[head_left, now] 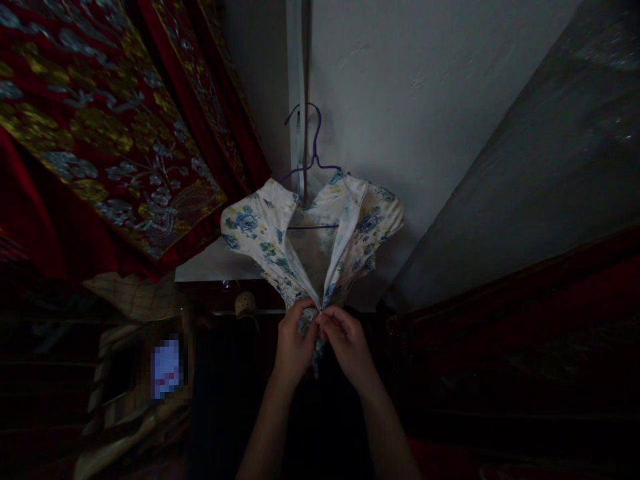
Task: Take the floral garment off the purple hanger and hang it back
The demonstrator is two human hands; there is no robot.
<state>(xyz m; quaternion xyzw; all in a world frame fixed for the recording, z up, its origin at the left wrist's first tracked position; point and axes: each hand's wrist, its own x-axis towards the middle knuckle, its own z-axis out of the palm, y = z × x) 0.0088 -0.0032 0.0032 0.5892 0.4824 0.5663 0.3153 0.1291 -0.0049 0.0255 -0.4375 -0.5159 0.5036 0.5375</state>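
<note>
A white garment with a blue flower print (265, 233) hangs on a purple wire hanger (314, 143) against a pale wall. My left hand (294, 343) and my right hand (345, 343) meet just below its open neckline. Both hands pinch the two front edges of the cloth together at the middle. The fingers are closed on the fabric; what lies between the fingertips is too small to make out. The lower part of the garment is lost in the dark below my hands.
A red cloth with gold and silver embroidery (100, 127) hangs at the upper left. A checked fabric (130, 293) lies at the lower left. Dark wooden furniture (500, 347) runs along the right. A grey slanted surface (550, 153) fills the upper right.
</note>
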